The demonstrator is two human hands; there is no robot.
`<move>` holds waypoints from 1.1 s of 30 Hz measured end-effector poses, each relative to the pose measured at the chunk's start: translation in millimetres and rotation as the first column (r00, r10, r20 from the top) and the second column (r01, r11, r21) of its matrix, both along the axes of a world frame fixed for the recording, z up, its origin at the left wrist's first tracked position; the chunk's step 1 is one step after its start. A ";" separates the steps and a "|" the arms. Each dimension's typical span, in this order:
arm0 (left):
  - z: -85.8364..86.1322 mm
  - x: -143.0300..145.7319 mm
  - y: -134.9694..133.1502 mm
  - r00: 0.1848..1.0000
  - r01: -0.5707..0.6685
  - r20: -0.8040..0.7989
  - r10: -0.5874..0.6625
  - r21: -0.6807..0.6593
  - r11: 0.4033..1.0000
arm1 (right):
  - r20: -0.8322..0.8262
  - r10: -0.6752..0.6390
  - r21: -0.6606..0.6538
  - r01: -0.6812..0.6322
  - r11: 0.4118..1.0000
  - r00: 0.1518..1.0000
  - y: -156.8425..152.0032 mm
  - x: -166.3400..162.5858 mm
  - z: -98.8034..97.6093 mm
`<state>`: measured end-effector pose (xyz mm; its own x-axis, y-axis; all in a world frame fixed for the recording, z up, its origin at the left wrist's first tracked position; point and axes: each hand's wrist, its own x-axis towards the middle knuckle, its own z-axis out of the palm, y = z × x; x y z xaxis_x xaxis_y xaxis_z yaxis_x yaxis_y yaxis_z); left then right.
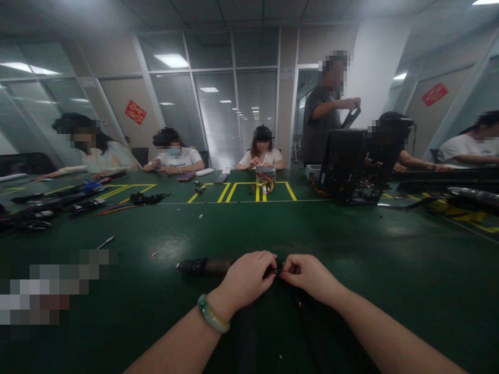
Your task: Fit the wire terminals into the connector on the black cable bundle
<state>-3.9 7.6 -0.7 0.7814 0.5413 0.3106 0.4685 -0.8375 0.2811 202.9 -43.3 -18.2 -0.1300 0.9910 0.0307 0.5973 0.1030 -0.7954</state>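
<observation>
My left hand (248, 274), with a green bangle (213, 314) on its wrist, is closed in a pinch in the middle of the head view. Facing it closely, my right hand (312, 275) also has thumb and fingers pinched together. A small dark piece with a metallic glint shows between the fingertips; its kind is too small to tell. Behind my left hand lies a dark cylindrical tool (206, 267), like an electric screwdriver, its narrow tip pointing left and its other end hidden. Below my right hand a dark cable-like strip (312, 322) runs down the green tabletop (409, 259).
A thin metal bit (106, 242) and a small fragment (154, 255) lie to the left. Farther left are bundled cables (136, 200). A black computer case (343, 166) stands at back right. Several people work across the table; a standing person (322, 119) holds a dark panel.
</observation>
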 end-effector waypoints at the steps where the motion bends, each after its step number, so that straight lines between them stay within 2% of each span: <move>1: -0.9 0.0 0.4 1.000 -0.008 0.003 0.008 -0.005 1.000 | -0.005 0.002 -0.001 -0.002 1.000 1.000 -0.3 0.0 0.3; 22: 2.7 0.0 -0.4 0.999 -0.017 -0.040 0.017 -0.016 1.000 | 0.000 -0.009 0.001 0.009 1.000 1.000 -2.0 -1.6 1.1; 33: 2.0 0.4 1.3 0.999 -0.005 -0.047 0.003 -0.023 1.000 | 0.067 -0.011 0.047 0.008 0.999 0.998 -6.5 -6.6 11.4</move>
